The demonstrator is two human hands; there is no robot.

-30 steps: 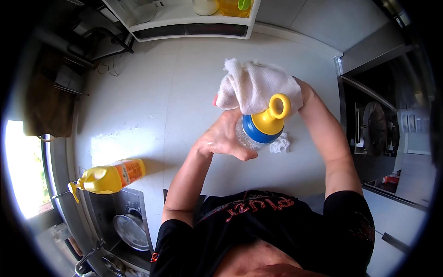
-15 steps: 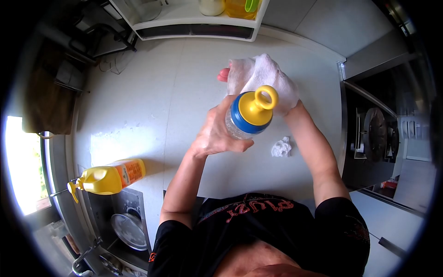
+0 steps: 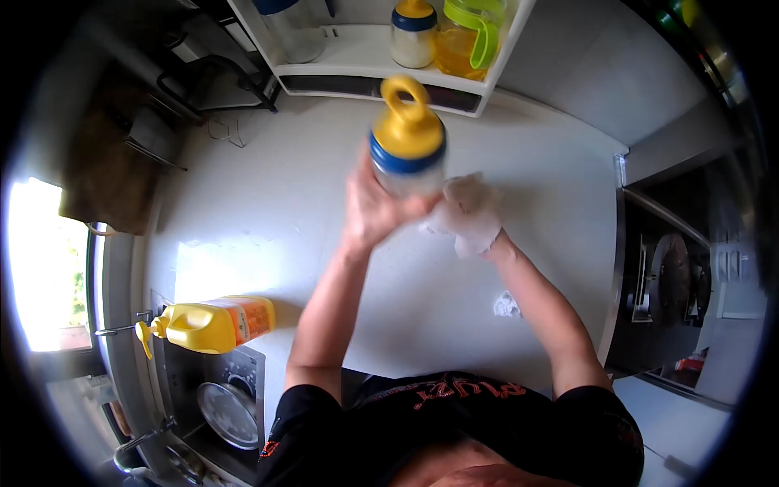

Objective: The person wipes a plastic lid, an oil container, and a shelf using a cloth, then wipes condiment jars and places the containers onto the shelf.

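Observation:
My left hand (image 3: 375, 207) is wrapped round a clear seasoning jar (image 3: 408, 134) with a yellow ring-topped lid and a blue collar. The jar is lifted above the white counter (image 3: 268, 219), its lid tilted toward the shelf. Motion blurs both jar and hand. Just to the right, my right hand (image 3: 472, 195) holds a white cloth (image 3: 475, 235) that drapes over the palm and wrist, hiding most of its fingers. The cloth is close to the jar's lower part; whether they touch I cannot tell. A crumpled white tissue (image 3: 506, 304) lies beside my right forearm.
At the back, a white shelf (image 3: 357, 45) holds a matching jar (image 3: 413, 40), a green-handled jug of amber liquid (image 3: 466, 49) and a large clear container (image 3: 296, 36). A yellow pump bottle (image 3: 213, 324) stands by the sink (image 3: 253, 381) at left. A stove (image 3: 661, 276) is at right.
The jar in my left hand has moved up and left, toward the shelf. My right hand with the cloth has come down and slightly left. The view has shifted, showing more of the shelf.

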